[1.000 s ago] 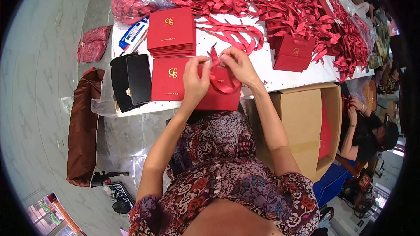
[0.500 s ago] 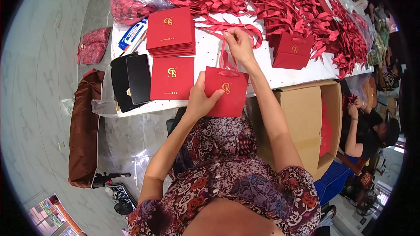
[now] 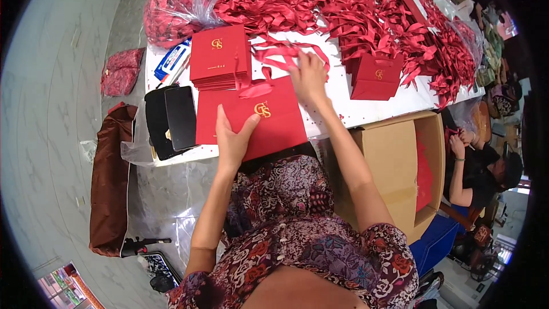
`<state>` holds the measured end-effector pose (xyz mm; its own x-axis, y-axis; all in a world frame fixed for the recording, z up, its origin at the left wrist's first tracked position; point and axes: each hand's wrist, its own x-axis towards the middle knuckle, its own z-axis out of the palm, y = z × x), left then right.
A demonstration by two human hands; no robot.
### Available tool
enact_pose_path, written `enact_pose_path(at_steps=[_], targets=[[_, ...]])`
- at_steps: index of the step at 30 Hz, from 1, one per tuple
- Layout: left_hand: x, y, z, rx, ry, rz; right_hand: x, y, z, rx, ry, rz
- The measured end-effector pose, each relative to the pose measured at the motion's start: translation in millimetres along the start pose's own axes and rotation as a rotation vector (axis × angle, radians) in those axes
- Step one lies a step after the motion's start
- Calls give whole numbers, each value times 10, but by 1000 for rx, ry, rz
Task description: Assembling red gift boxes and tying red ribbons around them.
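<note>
A red paper gift bag with a gold emblem and a red ribbon handle is in my left hand. The thumb presses on its front, below the emblem. A flat red bag lies under its left side on the table. My right hand is at the bag's upper right corner, over loose red ribbons. Its fingers bend down and their tips are partly hidden, so I cannot see whether they grip a ribbon. A stack of red bags stands beyond my left hand.
A black phone lies at the left beside a blue-and-white box. Ribboned bags heap at the back, with several bags standing at right. A cardboard box is beside my right arm. Another person sits far right.
The bag has moved left and down onto the flat bag, carried by my left hand. My right hand has let go of its handle ribbon and lowered beside it.
</note>
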<state>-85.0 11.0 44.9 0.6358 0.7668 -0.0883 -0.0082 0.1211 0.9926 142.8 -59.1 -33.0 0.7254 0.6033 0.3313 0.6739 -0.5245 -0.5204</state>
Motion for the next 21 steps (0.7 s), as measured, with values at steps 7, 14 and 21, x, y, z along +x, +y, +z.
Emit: enact_pose_path(at_steps=[7, 14, 21], targets=[[167, 89, -28, -27, -3, -22, -398, -169, 395, 315, -24, -255], [176, -44, -93, 38, 89, 30, -116, -174, 40, -24, 124, -108], [407, 123, 216, -86, 17, 73, -401, -334, -19, 361, -73, -190]])
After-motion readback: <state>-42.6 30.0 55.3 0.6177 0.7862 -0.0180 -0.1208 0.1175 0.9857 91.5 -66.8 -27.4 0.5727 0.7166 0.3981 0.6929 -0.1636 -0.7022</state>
